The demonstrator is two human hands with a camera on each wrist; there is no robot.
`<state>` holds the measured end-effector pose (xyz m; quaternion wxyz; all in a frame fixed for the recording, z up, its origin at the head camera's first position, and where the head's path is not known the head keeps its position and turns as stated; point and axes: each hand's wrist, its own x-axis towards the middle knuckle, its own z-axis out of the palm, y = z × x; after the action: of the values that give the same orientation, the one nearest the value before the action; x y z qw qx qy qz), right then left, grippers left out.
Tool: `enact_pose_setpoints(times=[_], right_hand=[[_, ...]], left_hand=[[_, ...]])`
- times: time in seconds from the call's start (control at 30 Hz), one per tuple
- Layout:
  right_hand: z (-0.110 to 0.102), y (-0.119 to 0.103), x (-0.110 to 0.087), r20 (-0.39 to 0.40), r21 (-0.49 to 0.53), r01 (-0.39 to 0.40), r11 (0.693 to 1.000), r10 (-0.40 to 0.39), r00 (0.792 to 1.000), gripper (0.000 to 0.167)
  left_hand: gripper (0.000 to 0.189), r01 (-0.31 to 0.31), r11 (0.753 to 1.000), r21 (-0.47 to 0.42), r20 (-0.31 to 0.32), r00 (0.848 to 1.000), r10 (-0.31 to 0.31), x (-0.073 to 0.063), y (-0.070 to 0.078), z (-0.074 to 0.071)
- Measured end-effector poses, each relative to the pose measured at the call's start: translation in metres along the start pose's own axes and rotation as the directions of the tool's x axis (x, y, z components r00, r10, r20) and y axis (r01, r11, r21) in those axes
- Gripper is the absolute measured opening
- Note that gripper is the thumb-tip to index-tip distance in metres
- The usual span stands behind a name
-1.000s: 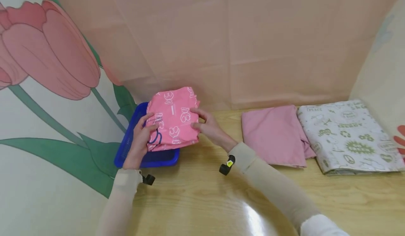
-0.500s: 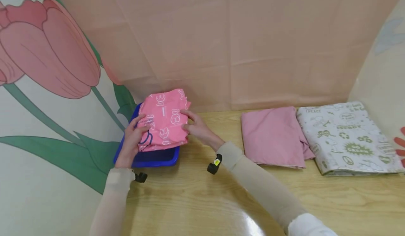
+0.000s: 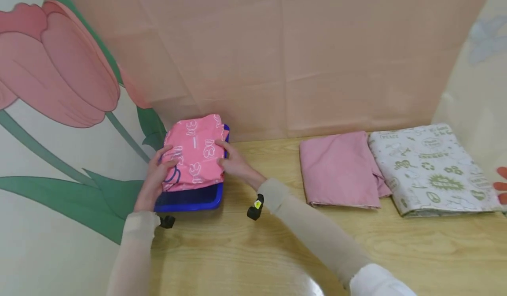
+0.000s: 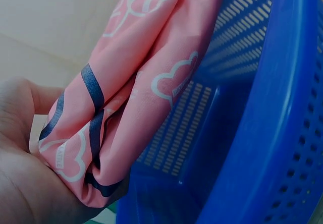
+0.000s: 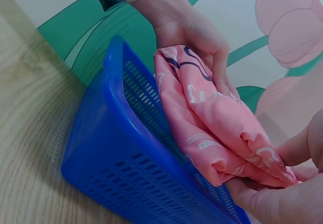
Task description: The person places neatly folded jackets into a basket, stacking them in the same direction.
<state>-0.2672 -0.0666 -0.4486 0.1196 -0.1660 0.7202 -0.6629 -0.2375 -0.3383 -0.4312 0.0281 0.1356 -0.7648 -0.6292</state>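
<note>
Both hands hold a folded pink cloth with white line drawings and a dark blue curved print, over the mouth of a blue plastic basket. The left hand grips its left edge, thumb on top. At the opposite edge, the right hand pinches the folded layers, seen closely in the right wrist view. In the left wrist view, the slotted basket wall shows beside the cloth, and the part of the basket floor in sight holds nothing. Much of the basket is hidden under the cloth in the head view.
A plain pink folded cloth lies on the wooden table to the right. Beside it is a thicker white folded cloth with green prints. A wall with painted tulips stands close on the left; a pinkish sheet hangs behind.
Both hands have carried the printed pink cloth leftward and slightly down, so it now sits more squarely over the blue basket. The other two cloths stay where they were.
</note>
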Motion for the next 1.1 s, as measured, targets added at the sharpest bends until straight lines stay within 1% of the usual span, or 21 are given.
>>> enact_pose_setpoints(times=[0.1, 0.2, 0.33, 0.4, 0.53, 0.6, 0.8, 0.97, 1.1], right_hand=[[0.008, -0.003, 0.003, -0.019, -0.026, -0.004, 1.000, 0.003, 1.000, 0.070], [0.016, -0.005, 0.004, -0.045, -0.014, -0.021, 1.000, 0.020, 0.999, 0.071], [0.028, -0.005, 0.005, -0.053, 0.051, -0.036, 0.998, 0.038, 0.998, 0.074], [0.034, -0.003, 0.005, -0.043, 0.100, -0.040, 0.994, 0.044, 0.998, 0.076], [0.042, 0.001, 0.006, -0.023, 0.166, -0.051, 0.985, 0.056, 0.998, 0.077], [0.043, 0.003, 0.008, -0.015, 0.179, -0.053, 0.982, 0.056, 0.998, 0.078], [0.049, 0.009, 0.013, 0.017, 0.200, -0.049, 0.979, 0.046, 0.999, 0.079], [0.051, 0.014, 0.014, 0.037, 0.187, -0.075, 0.980, 0.069, 0.997, 0.080], [0.052, 0.013, 0.012, 0.063, 0.180, -0.097, 0.979, 0.086, 0.994, 0.081]], left_hand=[[0.065, -0.009, 1.000, 0.026, 0.008, 1.000, 0.008, 0.001, 0.000, -0.007], [0.066, -0.018, 0.998, 0.059, 0.022, 1.000, 0.017, 0.001, -0.001, -0.014], [0.066, -0.025, 0.996, 0.087, 0.035, 0.999, 0.022, 0.000, -0.004, -0.025], [0.066, -0.028, 0.994, 0.103, 0.040, 0.999, 0.024, -0.001, -0.006, -0.031], [0.067, -0.024, 0.993, 0.119, 0.059, 0.998, 0.017, 0.003, -0.010, -0.038], [0.067, -0.012, 0.994, 0.107, 0.072, 0.997, 0.004, 0.006, -0.012, -0.039], [0.067, 0.006, 0.994, 0.113, 0.100, 0.995, -0.017, 0.015, -0.018, -0.040], [0.067, 0.000, 0.988, 0.152, 0.122, 0.992, -0.018, 0.019, -0.024, -0.038], [0.065, -0.013, 0.983, 0.182, 0.121, 0.993, -0.009, 0.018, -0.030, -0.035]])
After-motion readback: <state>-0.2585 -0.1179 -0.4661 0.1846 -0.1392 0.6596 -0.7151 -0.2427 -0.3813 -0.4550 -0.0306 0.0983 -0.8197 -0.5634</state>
